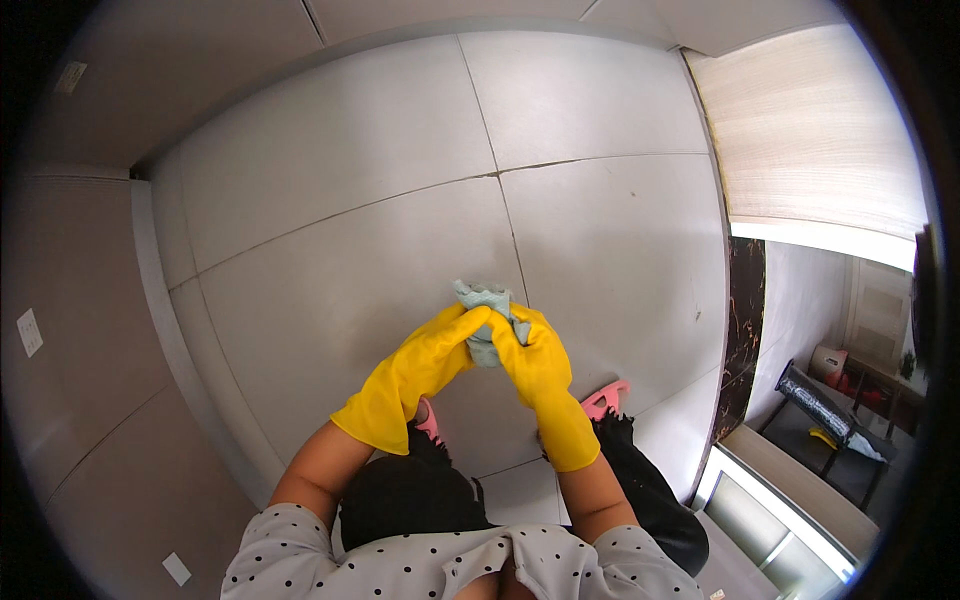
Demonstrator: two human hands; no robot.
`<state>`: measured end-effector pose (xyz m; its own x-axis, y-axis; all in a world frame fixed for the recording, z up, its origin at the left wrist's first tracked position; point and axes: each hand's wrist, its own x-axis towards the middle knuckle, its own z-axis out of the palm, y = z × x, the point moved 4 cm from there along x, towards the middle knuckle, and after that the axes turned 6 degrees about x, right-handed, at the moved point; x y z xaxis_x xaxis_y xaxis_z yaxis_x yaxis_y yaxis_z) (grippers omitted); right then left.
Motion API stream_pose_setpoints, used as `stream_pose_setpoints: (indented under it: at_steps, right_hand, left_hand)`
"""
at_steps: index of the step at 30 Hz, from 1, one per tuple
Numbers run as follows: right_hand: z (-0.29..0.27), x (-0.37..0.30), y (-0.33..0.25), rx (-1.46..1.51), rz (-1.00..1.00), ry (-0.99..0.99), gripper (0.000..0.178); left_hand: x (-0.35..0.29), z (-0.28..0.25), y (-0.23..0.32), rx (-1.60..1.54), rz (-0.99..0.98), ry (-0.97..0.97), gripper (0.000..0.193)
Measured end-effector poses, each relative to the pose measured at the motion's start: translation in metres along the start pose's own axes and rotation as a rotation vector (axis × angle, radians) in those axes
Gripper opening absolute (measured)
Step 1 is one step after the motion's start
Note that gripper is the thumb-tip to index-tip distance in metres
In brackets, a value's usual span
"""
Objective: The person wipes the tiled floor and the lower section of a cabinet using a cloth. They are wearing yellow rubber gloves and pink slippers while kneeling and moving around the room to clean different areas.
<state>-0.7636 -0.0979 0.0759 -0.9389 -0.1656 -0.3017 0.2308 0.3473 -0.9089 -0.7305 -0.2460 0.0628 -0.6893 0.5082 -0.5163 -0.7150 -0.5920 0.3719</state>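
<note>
A crumpled pale blue-green cloth [484,298] is bunched up between my two hands, in front of my body and above the floor. My left hand [448,345], in a yellow rubber glove, grips it from the left with the fingers curled. From the right, my right hand [532,348], gloved the same way, is closed on the cloth too. The hands nearly meet, and part of the cloth is hidden behind the fingers. Its ragged upper end sticks out beyond them.
Large grey floor tiles [350,250] with dark joints spread around me. Grey cabinet fronts [90,330] stand at the left and far side. My feet wear pink slippers [604,400]. A dark marbled threshold [743,320] runs along the right, with a rack [840,455] beyond it.
</note>
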Motion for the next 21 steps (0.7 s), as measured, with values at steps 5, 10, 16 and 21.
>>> stream_pose_setpoints:
  at_steps: [5, 10, 16, 21]
  right_hand:
    - [0.007, 0.011, -0.010, -0.509, -0.129, -0.076, 0.046]
    - [0.006, 0.000, 0.000, 0.311, 0.169, -0.110, 0.072]
    - [0.032, -0.025, 0.043, 0.280, 0.351, -0.198, 0.060]
    - [0.042, -0.014, 0.049, 0.090, 0.174, -0.123, 0.048]
  left_hand:
    - [0.009, -0.047, -0.029, 0.059, 0.254, 0.035, 0.042]
    - [0.008, -0.046, -0.025, 0.068, 0.108, 0.168, 0.037]
    - [0.002, -0.053, -0.040, 0.957, 0.103, 0.458, 0.042]
    - [-0.045, -0.040, -0.010, 0.923, -0.146, 0.465, 0.044]
